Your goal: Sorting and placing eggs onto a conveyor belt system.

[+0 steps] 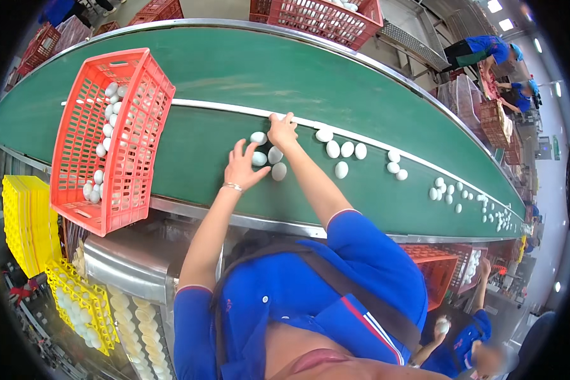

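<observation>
My left hand [244, 166] is over a green conveyor belt [204, 156], its fingers apart beside a small cluster of pale eggs. Its fingertips are close to the upper egg [259, 138], and a second egg [259, 159] shows between its fingers and thumb. Two more eggs, one whitish egg [275, 155] and one lower egg [279, 172], lie just right of the thumb. My right hand [282, 131] reaches to the white divider strip [228, 108] along the belt, fingers bent. Whether it holds anything is hidden.
A red plastic crate [159, 102] with eggs stands tilted on the belt at left. More eggs [346, 149] trail rightward. Yellow egg trays [31, 223] are stacked at lower left, by a steel machine [128, 266]. A co-worker [460, 342] at lower right holds an egg.
</observation>
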### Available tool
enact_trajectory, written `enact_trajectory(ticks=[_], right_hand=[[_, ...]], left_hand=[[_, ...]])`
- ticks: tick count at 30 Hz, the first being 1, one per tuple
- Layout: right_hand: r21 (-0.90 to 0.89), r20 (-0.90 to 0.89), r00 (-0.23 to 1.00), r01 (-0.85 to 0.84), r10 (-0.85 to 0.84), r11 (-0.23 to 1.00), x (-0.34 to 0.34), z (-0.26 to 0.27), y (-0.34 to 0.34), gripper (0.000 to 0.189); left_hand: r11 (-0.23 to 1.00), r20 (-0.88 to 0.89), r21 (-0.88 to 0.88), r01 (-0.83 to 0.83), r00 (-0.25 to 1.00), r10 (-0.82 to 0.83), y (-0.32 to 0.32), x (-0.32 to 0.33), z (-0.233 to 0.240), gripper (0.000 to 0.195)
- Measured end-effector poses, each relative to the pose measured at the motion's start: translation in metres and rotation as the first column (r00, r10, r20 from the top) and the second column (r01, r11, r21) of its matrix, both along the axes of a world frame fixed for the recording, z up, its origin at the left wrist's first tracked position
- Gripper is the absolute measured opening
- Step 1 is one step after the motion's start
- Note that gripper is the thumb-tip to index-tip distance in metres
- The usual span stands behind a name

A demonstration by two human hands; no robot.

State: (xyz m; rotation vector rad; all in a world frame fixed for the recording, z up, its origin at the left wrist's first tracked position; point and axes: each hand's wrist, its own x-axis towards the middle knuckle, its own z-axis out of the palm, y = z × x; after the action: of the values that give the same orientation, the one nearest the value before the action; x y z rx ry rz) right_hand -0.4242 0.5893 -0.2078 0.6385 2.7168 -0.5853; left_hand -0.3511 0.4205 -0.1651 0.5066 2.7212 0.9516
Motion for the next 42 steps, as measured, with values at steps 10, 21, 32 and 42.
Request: enact_trajectory(ticks=[10, 21, 32, 42], right_hand=[[-0.799, 0.098, 0.981, 0.178, -0.167, 0.574, 0.025, -0.019, 0.065, 0.032], [-0.171, -0.11, 0.918, -0.396, 0.382, 0.902, -0.005, 0.002, -0.026, 0.058], [0.055, -0.137, 0.858, -0.492, 0.495, 0.869, 0.067, 0.003, 0.003, 0.063], [-0.336, -0.39, 0.87, -0.44, 0.302, 0.833, 0.035, -0.024, -0.052, 0.059]], left_hand=[[0.94, -0.122, -0.03, -0.34, 0.935, 0.334, 0.039, -0.05, -0.057, 0.051], [0.93, -0.053, -0.046, -0.364, 0.931, 0.361, -0.003, -0.05, -0.067, 0.036], [0.9, -0.046, 0.295, -0.322, 0.936, 0.35, -0.028, -0.018, -0.066, 0.059], [-0.372, 0.682, 0.619, -0.692, 0.708, -0.184, -0.145, 0.064, 0.077, 0.035]])
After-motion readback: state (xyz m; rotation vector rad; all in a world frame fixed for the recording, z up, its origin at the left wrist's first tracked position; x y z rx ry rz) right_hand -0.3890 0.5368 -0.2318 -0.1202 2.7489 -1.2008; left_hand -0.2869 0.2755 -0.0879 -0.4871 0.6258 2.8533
